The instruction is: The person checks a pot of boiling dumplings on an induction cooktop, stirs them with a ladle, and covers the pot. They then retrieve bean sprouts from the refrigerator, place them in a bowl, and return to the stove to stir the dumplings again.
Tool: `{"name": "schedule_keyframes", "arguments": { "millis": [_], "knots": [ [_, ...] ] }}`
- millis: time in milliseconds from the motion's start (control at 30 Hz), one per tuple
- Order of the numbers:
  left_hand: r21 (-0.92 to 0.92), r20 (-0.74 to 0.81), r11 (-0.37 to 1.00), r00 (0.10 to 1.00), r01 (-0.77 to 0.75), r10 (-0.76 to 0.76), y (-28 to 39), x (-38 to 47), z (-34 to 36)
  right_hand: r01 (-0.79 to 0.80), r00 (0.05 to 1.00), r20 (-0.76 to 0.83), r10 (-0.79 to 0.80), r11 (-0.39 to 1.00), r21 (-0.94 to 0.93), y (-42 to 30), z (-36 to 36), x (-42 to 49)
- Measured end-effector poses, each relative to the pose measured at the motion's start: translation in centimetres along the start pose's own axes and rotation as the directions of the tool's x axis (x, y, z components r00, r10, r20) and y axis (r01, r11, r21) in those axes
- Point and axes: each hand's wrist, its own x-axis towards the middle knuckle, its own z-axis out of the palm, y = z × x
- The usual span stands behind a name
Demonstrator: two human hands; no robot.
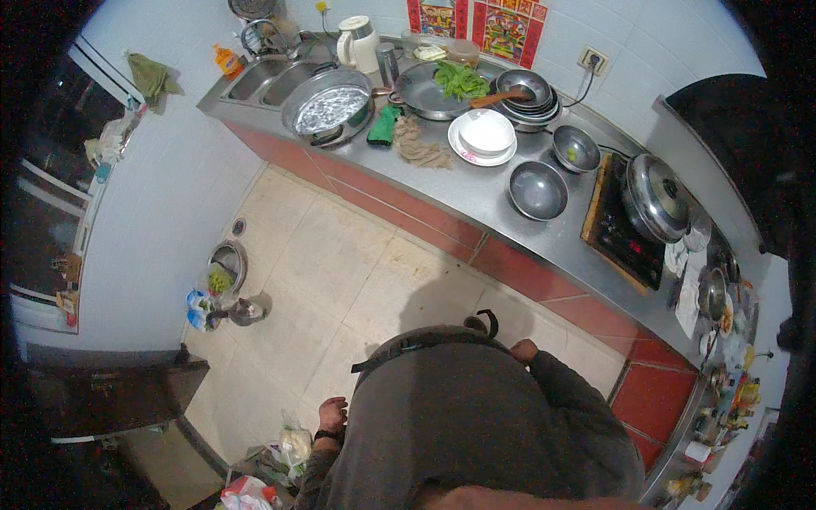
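Observation:
My left hand [333,414] hangs beside my body with its fingers loosely curled and apart, and nothing shows in it. Some plastic-bagged goods [295,446] lie just below that hand. At my other side, my right hand [524,352] looks curled, partly hidden by my sleeve and body. It hangs over the floor near the red-tiled counter front [561,299]. On the steel counter [465,197] before me are a metal bowl [538,190], a smaller bowl [575,149] with something green in it, and stacked white dishes [487,132].
A lidded pan [656,197] stands on an induction cooker [618,236]. Leafy greens [462,80] rest in a wide pan [421,95]. Near the double sink [258,80] stands a large pot [331,108]. A basin [233,258] and bags [201,309] lie on the floor at left.

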Motion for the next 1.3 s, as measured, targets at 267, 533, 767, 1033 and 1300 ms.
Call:
{"name": "schedule_keyframes", "arguments": {
  "millis": [267,533,767,1033,1300],
  "knots": [
    [0.053,0.047,0.984,0.985,-0.169,0.166,-2.6,2.2,-1.4,-0.297,0.950,0.075,0.304,0.799,0.523,-0.6,0.2,-0.3],
    [0.106,0.090,0.864,0.870,-0.491,0.484,-2.7,2.2,-2.5,-0.179,0.984,0.050,0.172,0.956,0.231,1.2,2.9,1.7],
    [0.648,0.284,0.555,0.842,-0.522,0.459,2.9,-0.9,-1.8,-0.120,0.993,-0.002,0.121,0.989,0.083,-1.4,2.6,1.7],
    [0.142,0.053,0.990,0.999,-0.017,0.010,5.1,-1.9,-2.4,0.074,0.997,0.006,-0.074,0.984,-0.159,-2.1,3.3,2.5],
    [0.076,0.092,0.994,0.993,-0.074,0.067,2.5,-0.3,-3.8,-0.113,0.992,-0.053,0.114,0.993,0.014,-0.4,7.4,3.2]
  ]
}}
